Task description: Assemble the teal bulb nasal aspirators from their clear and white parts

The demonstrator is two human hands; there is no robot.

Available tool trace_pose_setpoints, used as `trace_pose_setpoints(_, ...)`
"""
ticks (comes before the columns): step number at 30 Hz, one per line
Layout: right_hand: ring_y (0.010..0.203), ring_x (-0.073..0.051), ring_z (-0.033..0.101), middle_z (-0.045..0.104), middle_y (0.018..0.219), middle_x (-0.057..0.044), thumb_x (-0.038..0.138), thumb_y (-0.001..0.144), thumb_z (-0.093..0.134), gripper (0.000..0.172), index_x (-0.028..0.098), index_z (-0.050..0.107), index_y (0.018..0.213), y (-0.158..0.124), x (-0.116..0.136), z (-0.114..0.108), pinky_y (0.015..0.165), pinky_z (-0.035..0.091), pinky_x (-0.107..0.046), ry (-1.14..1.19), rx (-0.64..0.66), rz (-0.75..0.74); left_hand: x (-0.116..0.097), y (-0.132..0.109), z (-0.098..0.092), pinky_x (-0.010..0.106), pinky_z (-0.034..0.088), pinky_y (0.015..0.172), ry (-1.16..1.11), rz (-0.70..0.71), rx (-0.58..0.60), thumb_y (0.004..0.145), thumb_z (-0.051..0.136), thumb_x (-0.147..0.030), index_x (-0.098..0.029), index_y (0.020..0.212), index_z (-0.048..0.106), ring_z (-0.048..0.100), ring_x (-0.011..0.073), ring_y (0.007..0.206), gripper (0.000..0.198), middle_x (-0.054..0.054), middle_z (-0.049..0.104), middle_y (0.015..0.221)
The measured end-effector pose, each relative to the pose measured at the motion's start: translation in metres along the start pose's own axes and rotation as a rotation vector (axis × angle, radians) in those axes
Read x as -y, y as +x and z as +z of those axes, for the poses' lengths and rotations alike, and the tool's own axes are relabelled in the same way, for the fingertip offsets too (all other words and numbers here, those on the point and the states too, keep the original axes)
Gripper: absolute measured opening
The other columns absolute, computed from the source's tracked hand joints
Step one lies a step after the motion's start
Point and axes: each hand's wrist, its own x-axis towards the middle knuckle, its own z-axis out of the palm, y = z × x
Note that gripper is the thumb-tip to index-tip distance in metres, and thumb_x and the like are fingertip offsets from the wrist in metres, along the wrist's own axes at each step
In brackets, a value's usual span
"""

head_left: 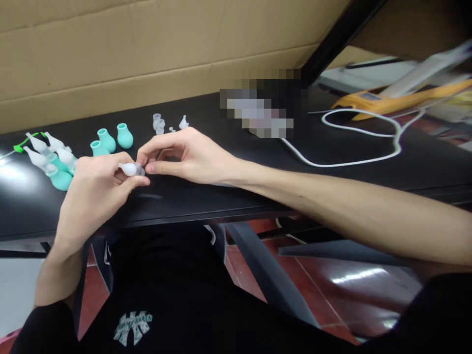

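My left hand (96, 189) is closed around a small translucent white silicone tip (129, 169) held over the black table (258, 162). My right hand (184, 156) pinches the other end of that piece, a small clear part (140, 170), thumb and forefinger together. Both hands meet near the table's front edge. Two loose teal bulbs (114, 137) stand just behind the hands. Several assembled teal-and-white pieces (51, 160) lie at the left. Small clear and white parts (165, 124) sit behind my right hand.
A cardboard wall (147, 54) backs the table. A white cable (354, 142) loops across the right side toward a yellow tool (391, 102). A green item (22, 145) lies at far left. Red floor tiles (332, 285) and black table legs show below.
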Motion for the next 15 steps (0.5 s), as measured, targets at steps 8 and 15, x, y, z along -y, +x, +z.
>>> trace_pose_setpoints(8, 0.098, -0.014, 0.071, 0.078, 0.117, -0.006, 0.023, 0.097, 0.079, 0.021, 0.017, 0.075, 0.117, 0.000, 0.003, 0.002, 0.084, 0.060, -0.027, 0.061, -0.082, -0.146, -0.006, -0.003, 0.008, 0.023, 0.058, 0.067, -0.074, 0.059, -0.265, 0.096, 0.088, -0.028, -0.024, 0.112, 0.074, 0.080, 0.0134, 0.074, 0.021, -0.006, 0.082, 0.091)
trace_pose_setpoints(15, 0.101, -0.014, 0.073, 0.076, 0.119, -0.004, 0.017, 0.098, 0.078, 0.024, 0.020, 0.070, 0.121, -0.002, 0.000, 0.009, 0.086, 0.064, -0.028, 0.093, -0.184, -0.246, -0.005, -0.003, 0.013, 0.025, 0.061, 0.066, 0.080, 0.157, -0.388, 0.102, 0.082, -0.031, -0.029, 0.115, 0.068, 0.084, 0.0158, 0.083, 0.019, -0.007, 0.083, 0.095)
